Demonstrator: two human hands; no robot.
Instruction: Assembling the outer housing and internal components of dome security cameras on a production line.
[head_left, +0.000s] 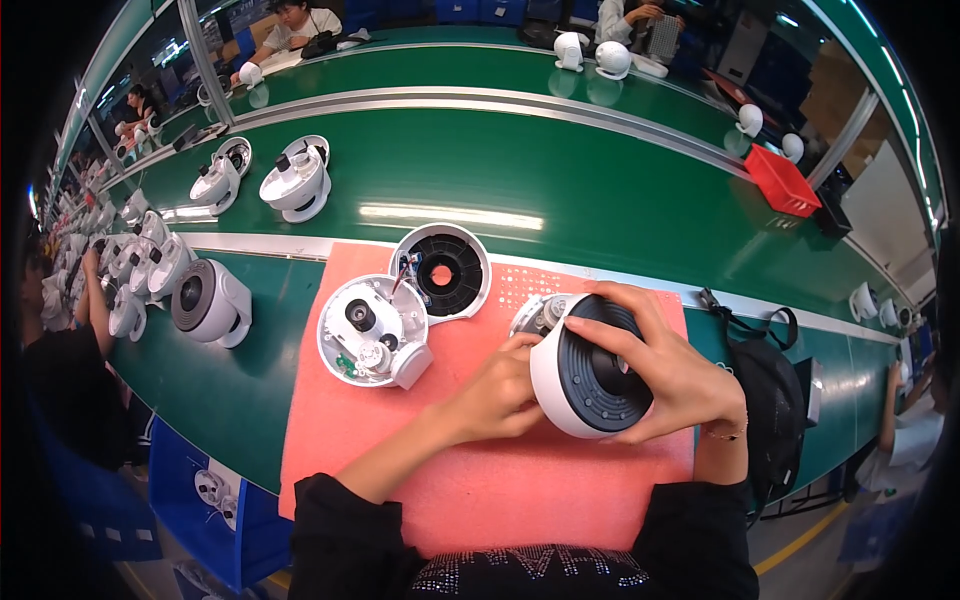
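Both my hands hold a white round camera housing (588, 385) with a dark grey ringed face, tilted to the right above the pink foam mat (470, 490). My right hand (685, 375) is wrapped over its face and right rim, fingers spread around it. My left hand (500, 390) grips its left side with curled fingers; the fingertips are partly hidden behind the shell. White inner parts (540, 314) show at its upper left. Left of my hands lies an opened white camera body (350, 345) with a black lens, joined by wires to a round shell with a black inside (440, 272).
A camera unit with a grey face (208, 303) stands left of the mat, near several others. Two open units (298, 180) sit on the green line beyond. A black mesh bag (770, 410) lies right; a red bin (782, 182) is far right. Other people work nearby.
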